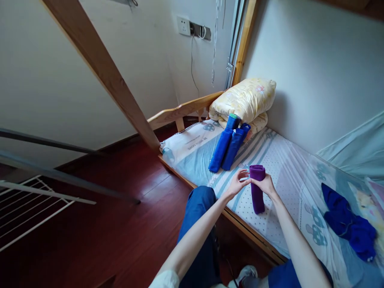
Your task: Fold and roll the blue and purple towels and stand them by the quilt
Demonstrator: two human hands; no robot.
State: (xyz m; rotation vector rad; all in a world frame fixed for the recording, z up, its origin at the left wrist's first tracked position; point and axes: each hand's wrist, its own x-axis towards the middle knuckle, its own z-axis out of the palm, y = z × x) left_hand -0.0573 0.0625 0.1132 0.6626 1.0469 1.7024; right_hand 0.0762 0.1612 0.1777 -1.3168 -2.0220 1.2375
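On the bed point(285, 200), blue rolls point(222, 148) lie; the right hand point(266, 184) grips a purple roll point(258, 202), the left hand point(238, 183), part-open and empty, just beside.

Pale sleeve point(165, 279), blue trousers point(196, 228); shoe point(248, 272) — whitish

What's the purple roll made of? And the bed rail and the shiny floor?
Purple roll: soft, dull cloth, it seems; its top shows folded layers.
Bed rail: probably wood, smooth and maybe varnished, from its honey-brown colour.
Floor: glossy dark red, perhaps varnished wood or laminate; it reflects light, but I can't tell which.
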